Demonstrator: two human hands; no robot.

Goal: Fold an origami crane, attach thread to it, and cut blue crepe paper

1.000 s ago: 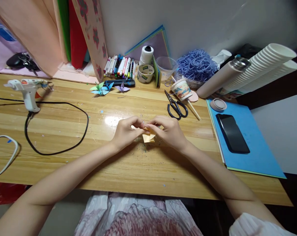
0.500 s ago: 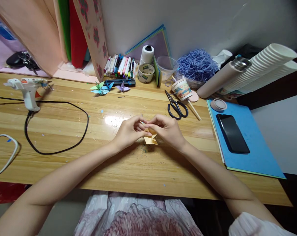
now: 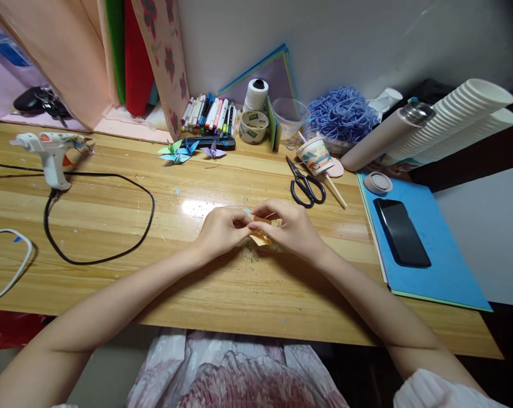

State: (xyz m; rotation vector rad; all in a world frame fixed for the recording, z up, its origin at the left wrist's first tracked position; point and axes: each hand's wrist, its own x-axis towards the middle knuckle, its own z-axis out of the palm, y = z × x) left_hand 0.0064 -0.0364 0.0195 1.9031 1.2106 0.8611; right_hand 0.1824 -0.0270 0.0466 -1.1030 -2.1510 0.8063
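A small piece of folded yellow-orange paper [image 3: 261,238] is held between my two hands, a little above the wooden table [image 3: 222,294]. My left hand [image 3: 223,229] pinches its left side, thumb against curled fingers. From the right, my right hand [image 3: 287,225] grips it with thumb and index finger. The fingertips of both hands meet at the paper and hide part of it. Beyond the hands lie folded paper cranes, green and blue [image 3: 177,152] and purple [image 3: 213,151].
Black-handled scissors [image 3: 306,184] and a paper cup on a stick [image 3: 316,156] lie behind my right hand. A glue gun [image 3: 52,158] with looped cable is at left. A phone [image 3: 402,232] rests on blue sheets [image 3: 447,255]. Markers [image 3: 209,115] and tape [image 3: 253,127] stand at the back.
My fingers have shifted on the yellow paper, and its folded lower part has turned and shows less. My left fingers are curled in more. The camera view has moved slightly.
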